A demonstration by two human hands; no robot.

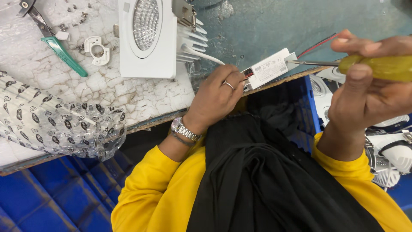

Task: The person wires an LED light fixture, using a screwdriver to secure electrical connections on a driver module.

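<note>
A small white driver box (269, 68) lies at the worktop (274, 25) edge, its long axis slanting from lower left to upper right, a pale rectangular label on its top face. Red and black wires (317, 44) leave its upper-right end. The left hand (219, 94) presses on the box's lower-left end, fingers curled over it in a loose grip. The right hand (369, 86) has its grip clenched around a yellow-handled screwdriver (377, 66), whose shaft lies nearly level, tip pointing left at the box's right end. A square white downlight (146, 36) sits beside it. A patterned clear plastic bag (56, 124) lies at the left.
</note>
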